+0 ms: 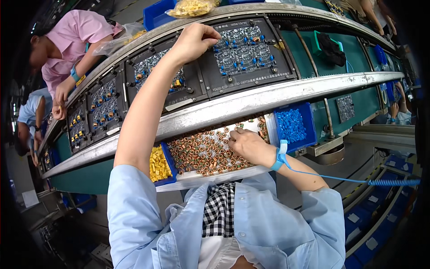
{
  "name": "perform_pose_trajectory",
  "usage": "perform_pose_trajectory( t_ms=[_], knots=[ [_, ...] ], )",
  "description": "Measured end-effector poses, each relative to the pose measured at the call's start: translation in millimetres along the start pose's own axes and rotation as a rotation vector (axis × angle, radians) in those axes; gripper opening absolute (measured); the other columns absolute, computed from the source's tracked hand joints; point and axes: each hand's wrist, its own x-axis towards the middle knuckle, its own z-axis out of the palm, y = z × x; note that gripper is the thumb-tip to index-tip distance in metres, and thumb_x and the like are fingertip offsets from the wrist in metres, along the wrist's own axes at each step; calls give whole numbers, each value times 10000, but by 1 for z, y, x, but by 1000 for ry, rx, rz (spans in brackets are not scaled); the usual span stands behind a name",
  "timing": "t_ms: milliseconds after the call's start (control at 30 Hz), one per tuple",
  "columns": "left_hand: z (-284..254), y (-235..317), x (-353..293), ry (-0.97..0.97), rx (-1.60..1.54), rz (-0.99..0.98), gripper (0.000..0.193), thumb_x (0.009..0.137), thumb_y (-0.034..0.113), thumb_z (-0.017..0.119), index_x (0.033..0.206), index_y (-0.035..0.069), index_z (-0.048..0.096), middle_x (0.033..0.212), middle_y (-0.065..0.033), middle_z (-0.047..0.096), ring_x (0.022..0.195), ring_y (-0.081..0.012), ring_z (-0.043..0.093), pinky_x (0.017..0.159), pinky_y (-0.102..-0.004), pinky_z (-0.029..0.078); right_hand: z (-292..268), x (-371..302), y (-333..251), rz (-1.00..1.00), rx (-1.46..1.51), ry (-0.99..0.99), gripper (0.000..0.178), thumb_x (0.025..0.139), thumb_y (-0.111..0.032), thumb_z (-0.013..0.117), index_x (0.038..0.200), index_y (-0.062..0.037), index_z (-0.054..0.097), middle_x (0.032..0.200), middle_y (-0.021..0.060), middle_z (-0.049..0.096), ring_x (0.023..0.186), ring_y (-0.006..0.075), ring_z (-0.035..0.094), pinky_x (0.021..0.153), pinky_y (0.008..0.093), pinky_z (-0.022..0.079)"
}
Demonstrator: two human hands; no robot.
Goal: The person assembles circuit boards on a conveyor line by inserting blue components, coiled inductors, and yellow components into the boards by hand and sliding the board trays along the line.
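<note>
My left hand (193, 44) reaches over the conveyor to the near-left corner of a populated circuit board panel (244, 49) in a black carrier. Its thumb and fingertips are pinched together at the panel's left edge; what lies between them is too small to make out. One copper-wound ring coil (256, 39) stands on that panel among blue parts. My right hand (251, 145), with a blue wrist strap (281, 157), is down in a white tray (201, 175) of loose ring coils (197, 150). Its fingers are bent together among the coils, their tips partly hidden.
Left of the tray is a blue bin of yellow parts (159, 165); right of it, a bin of blue parts (291, 124). A metal rail (233, 99) runs between tray and carriers. The strap's coiled cord (394, 182) stretches right. A co-worker in pink (80, 36) works at far left.
</note>
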Motion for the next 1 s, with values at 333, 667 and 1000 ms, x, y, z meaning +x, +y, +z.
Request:
perform_pose_trajectory(
  t_ms=[333, 667, 1000],
  knots=[
    [2, -7, 24, -132, 273, 184, 123, 788, -8, 607, 898, -8, 662, 789, -65, 662, 621, -138, 580, 571, -259, 461, 8, -3, 25, -46, 390, -165, 66, 704, -54, 561, 744, -23, 602, 820, 138, 620, 766, 298, 607, 779, 376, 484],
    [8, -1, 24, -128, 346, 225, 170, 774, -33, 591, 939, 1, 615, 789, -86, 655, 634, -181, 588, 587, -299, 464, 10, -5, 21, -29, 308, -157, 147, 704, -113, 634, 824, -33, 606, 927, 115, 606, 883, 289, 556, 823, 375, 458],
    [12, -4, 25, -120, 375, 234, 187, 763, -58, 580, 942, -8, 602, 804, -100, 647, 639, -204, 587, 590, -329, 456, 5, -4, 20, -24, 305, -174, 127, 705, -99, 618, 811, -31, 607, 923, 121, 610, 875, 289, 557, 809, 372, 467]
  ],
)
